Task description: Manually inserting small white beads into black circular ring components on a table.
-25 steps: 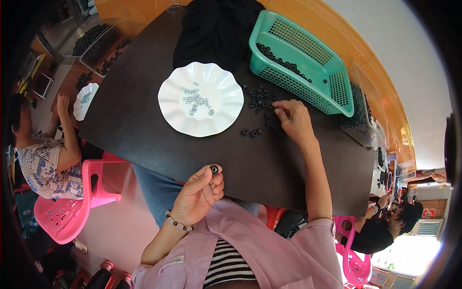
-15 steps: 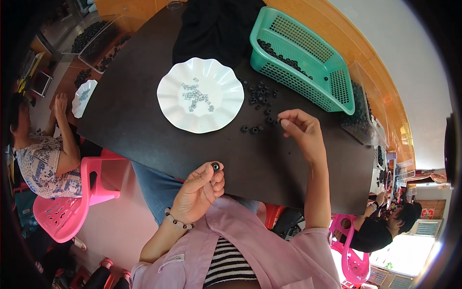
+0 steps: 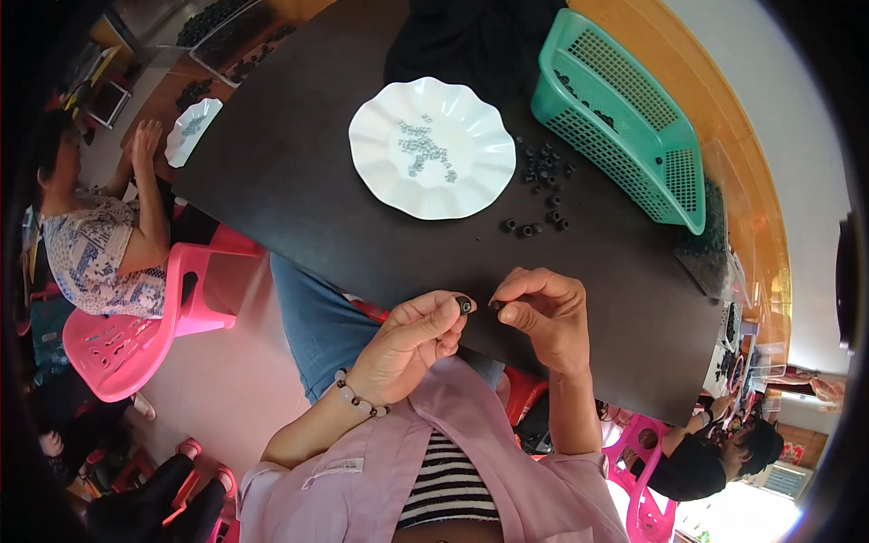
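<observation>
The small black cylindrical piece with a pale ring at its end (image 3: 464, 306) is in my left hand (image 3: 412, 337), near the close edge of the dark brown flat surface (image 3: 299, 163). With this hand I pinch it between the thumb and the forefinger. Just beside is my right hand (image 3: 550, 321); its thumb and forefinger pinch a tiny dark piece (image 3: 495, 306), of which I cannot tell the exact form. The two pieces are near each other, but they do not touch. Farther on the surface stands a white round plate with a wavy rim (image 3: 371, 154), and small clear pieces (image 3: 418, 145) lie in its middle. To the right of it, loose black cylindrical pieces (image 3: 510, 225) are scattered, near a green plastic basket with many holes (image 3: 615, 172).
</observation>
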A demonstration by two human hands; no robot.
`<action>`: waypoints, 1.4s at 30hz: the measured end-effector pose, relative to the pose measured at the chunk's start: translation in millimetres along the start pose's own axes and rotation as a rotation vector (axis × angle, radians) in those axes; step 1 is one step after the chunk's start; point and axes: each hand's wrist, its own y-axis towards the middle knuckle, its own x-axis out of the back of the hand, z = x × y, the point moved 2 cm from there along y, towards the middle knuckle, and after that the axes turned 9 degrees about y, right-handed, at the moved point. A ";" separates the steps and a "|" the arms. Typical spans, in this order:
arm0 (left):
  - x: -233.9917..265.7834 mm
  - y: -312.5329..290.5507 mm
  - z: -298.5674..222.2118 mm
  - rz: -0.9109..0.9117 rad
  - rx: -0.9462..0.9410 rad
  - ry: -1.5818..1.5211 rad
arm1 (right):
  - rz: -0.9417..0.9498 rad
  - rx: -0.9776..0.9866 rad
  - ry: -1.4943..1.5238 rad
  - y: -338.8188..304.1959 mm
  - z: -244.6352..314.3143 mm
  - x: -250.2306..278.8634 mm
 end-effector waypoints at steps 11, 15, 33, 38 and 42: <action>5.7 -3.2 -1.0 0.031 0.005 0.004 | 0.042 0.182 -0.290 5.8 7.0 -20.1; 8.6 -1.6 -0.3 0.042 0.003 0.005 | 0.038 0.185 -0.364 6.5 9.6 -22.0; 13.1 -4.1 -3.4 0.029 -0.065 0.089 | 0.096 0.198 -0.510 10.8 12.8 -27.7; 15.7 -4.2 -4.4 0.003 -0.068 0.155 | 0.113 0.168 -0.533 11.1 15.5 -28.4; 14.5 -6.3 -10.2 -0.010 -0.087 0.215 | 0.148 0.044 -0.430 12.1 15.1 -25.7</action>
